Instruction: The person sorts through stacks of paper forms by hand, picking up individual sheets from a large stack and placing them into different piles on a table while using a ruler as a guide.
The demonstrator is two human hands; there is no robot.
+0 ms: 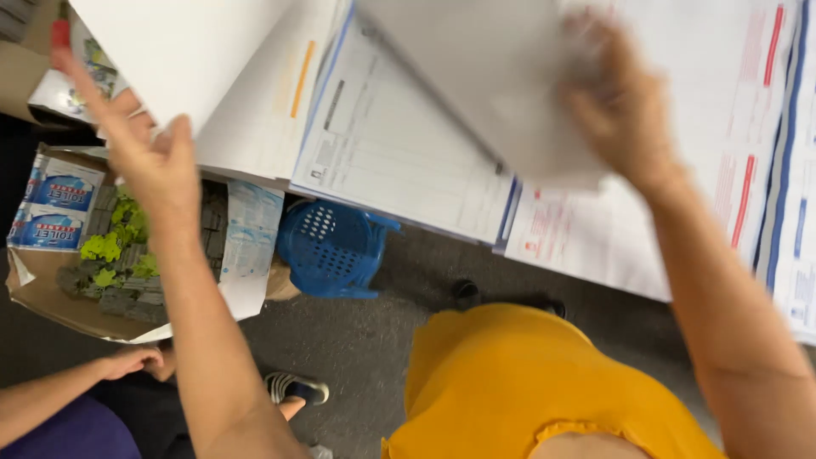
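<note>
Gripping a blurred white sheet [501, 93] at upper right, the right hand [616, 106] lifts it while the left hand [149, 157], open-fingered, touches another sheet [178, 51] at upper left.

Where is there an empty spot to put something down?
Bare grey floor shows between the blue plastic basket, the striped shoe and the yellow top. The table is covered in paper sheets under both hands, left hand and right hand. The cardboard box is packed.
</note>
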